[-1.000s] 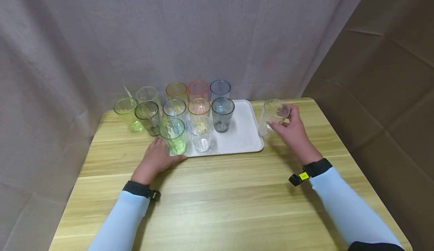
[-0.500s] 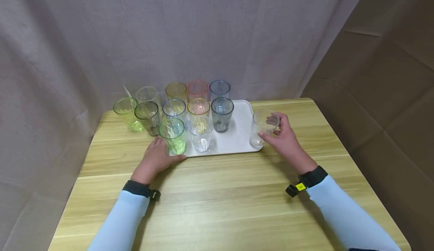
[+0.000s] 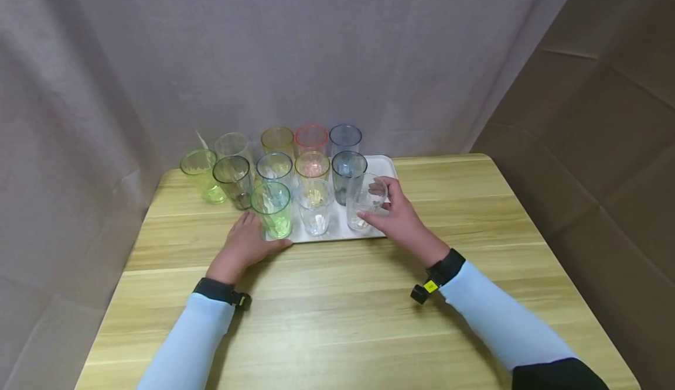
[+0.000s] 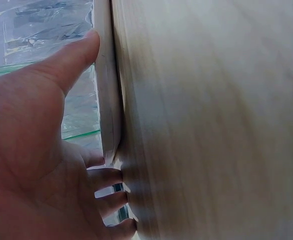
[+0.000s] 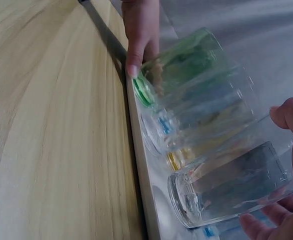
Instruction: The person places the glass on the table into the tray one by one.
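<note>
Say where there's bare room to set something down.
Free: the table in front of the tray, between the sleeves, and right of the right hand; a little at the tray's far-right corner. Crowded: the tray's left and middle, packed with glasses.

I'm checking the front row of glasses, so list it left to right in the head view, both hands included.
Left hand, green glass, unheld clear glass, held clear glass, right hand.
</note>
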Demonstrator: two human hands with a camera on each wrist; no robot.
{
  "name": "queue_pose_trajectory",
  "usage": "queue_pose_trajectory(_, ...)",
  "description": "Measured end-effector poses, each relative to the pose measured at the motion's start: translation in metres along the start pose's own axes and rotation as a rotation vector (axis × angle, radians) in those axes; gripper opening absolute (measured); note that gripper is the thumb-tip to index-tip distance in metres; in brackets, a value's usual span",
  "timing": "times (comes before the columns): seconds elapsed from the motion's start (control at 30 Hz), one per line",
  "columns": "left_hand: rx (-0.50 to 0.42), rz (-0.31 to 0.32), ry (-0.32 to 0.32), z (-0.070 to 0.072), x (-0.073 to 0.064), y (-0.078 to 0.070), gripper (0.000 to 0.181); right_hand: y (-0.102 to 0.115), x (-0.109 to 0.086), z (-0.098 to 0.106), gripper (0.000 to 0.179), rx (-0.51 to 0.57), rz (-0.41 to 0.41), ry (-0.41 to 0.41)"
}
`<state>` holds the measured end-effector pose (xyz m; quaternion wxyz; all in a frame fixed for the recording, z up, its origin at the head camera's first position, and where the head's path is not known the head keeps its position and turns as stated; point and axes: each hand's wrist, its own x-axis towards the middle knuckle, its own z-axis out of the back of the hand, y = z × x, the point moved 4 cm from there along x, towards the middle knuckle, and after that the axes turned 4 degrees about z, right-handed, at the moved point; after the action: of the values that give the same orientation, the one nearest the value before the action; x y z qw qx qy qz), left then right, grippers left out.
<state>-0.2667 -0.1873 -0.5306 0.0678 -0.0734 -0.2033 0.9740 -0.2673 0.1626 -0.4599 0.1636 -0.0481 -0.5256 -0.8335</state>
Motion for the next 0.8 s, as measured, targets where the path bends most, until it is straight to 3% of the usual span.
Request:
queue_pose_trajectory(0.37,-0.002,0.019,0.007,0.001,0.0,0.0,0.13,-0.011,0.005,-0.022,0.08,0.033,0.017,0.031)
queue_pose_trajectory(0.8,-0.008,0.021,0.007,0.002,-0.001,-0.002,0.129,-0.013,0.005,-0.025,0.086,0.021,-0.01,0.037)
